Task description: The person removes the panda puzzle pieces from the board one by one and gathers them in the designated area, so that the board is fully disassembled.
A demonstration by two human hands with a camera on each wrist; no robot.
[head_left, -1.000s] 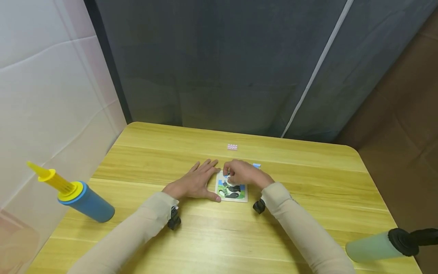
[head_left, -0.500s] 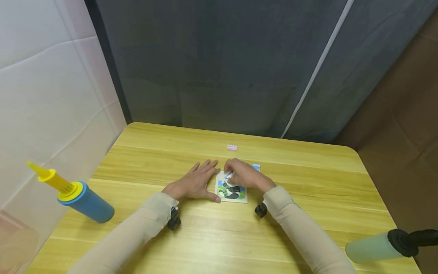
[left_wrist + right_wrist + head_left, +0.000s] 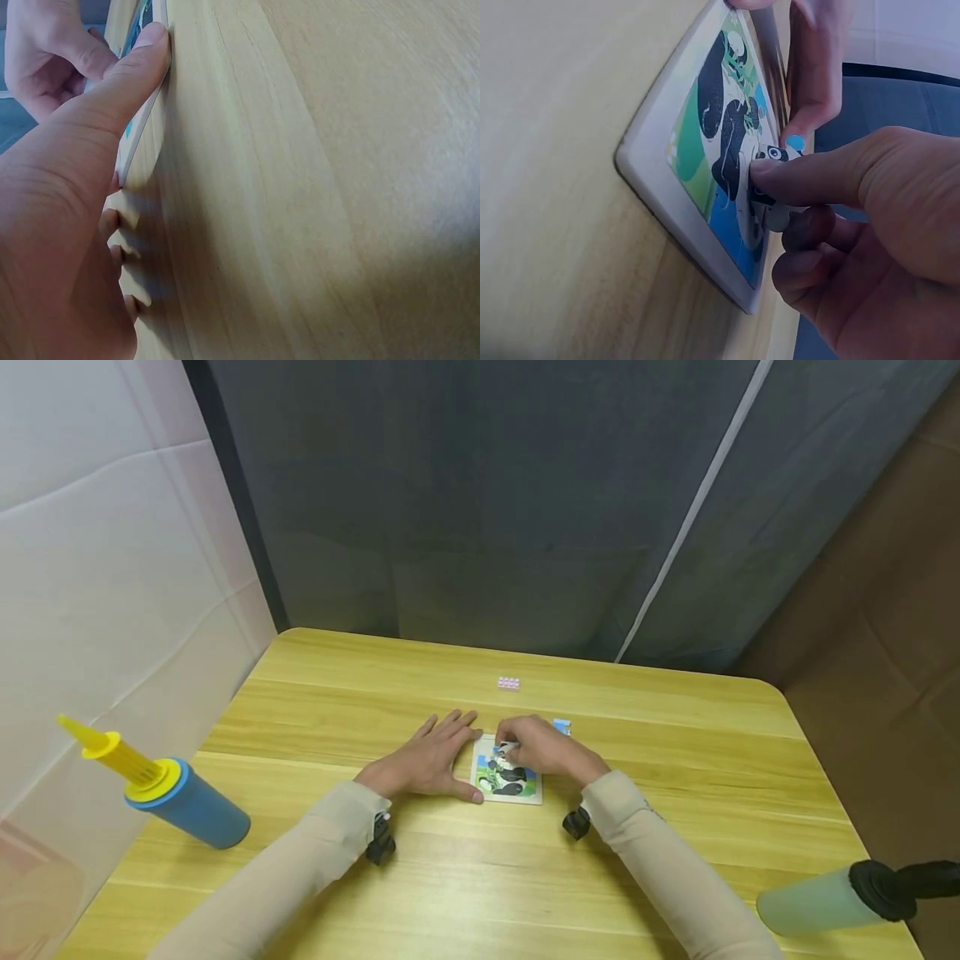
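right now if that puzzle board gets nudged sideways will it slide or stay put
The puzzle board looks thin, flat and stiff, so on the smooth table it would probably slide. The left hand braces its edge, likely checking that. It cannot roll or tip.

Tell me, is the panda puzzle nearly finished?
Nearly, it seems. Most of the small square panda jigsaw in its pale tray already shows a joined picture. The right hand pinches a black-and-white panda-face piece over the tray's far part, while the left hand lies flat, its thumb along the tray's edge. One loose blue piece waits on the yellow wooden table.
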